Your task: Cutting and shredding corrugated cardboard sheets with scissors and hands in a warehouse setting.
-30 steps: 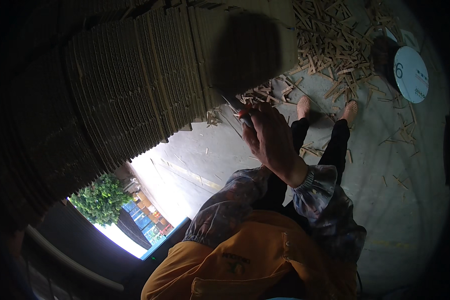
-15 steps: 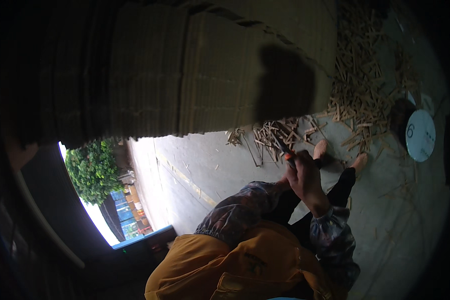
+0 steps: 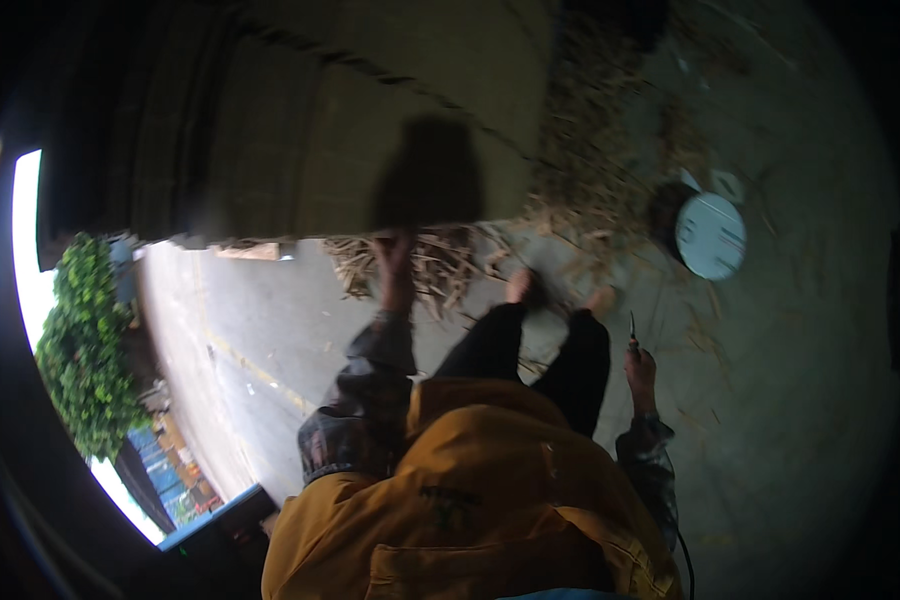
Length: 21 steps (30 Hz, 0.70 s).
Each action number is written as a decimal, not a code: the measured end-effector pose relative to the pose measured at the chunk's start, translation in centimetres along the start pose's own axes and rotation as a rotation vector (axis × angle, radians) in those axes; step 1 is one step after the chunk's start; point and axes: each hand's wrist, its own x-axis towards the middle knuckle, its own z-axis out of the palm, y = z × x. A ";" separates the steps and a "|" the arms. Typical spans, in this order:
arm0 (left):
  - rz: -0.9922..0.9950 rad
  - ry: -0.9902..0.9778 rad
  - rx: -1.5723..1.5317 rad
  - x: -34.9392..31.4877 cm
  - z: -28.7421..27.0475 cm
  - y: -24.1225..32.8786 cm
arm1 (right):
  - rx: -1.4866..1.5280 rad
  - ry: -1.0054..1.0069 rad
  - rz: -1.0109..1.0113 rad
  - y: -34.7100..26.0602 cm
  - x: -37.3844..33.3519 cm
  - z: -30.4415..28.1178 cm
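A tall stack of brown cardboard sheets (image 3: 300, 170) fills the upper left, in deep shade. At its lower edge is my left hand (image 3: 397, 268), reaching up with thumb and fingers apart; the fingertips fade into shadow, so I cannot tell whether they touch the board. My right hand (image 3: 641, 374), low on the right, is closed around a slim pointed hand tool (image 3: 633, 335) with a dark tip and a bit of orange at the handle. The tool points away from me, apart from the stack, and its exact kind is too small to tell.
Loose cardboard strips (image 3: 595, 150) lie heaped on the concrete floor beside and below the stack. A round white disc with dark markings (image 3: 711, 236) stands at the right. A thin dark cable (image 3: 686, 562) hangs near my right side. Daylight enters through an opening at left, with a green tree (image 3: 90, 350).
My left hand has come up to the stack's edge. My right hand has moved away from the stack, lower and to the right, with the tool. The whole view has shifted.
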 end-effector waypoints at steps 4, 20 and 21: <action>0.385 -0.196 1.346 0.4 3.6 2.6 | 0.425 -0.017 0.313 3.4 -3.4 -6.2; 0.268 0.052 0.688 0.4 6.5 2.8 | 0.679 0.125 0.342 3.5 -4.2 -9.3; 0.270 0.089 0.647 0.6 6.8 2.7 | 0.593 0.161 0.377 2.9 -4.0 -9.6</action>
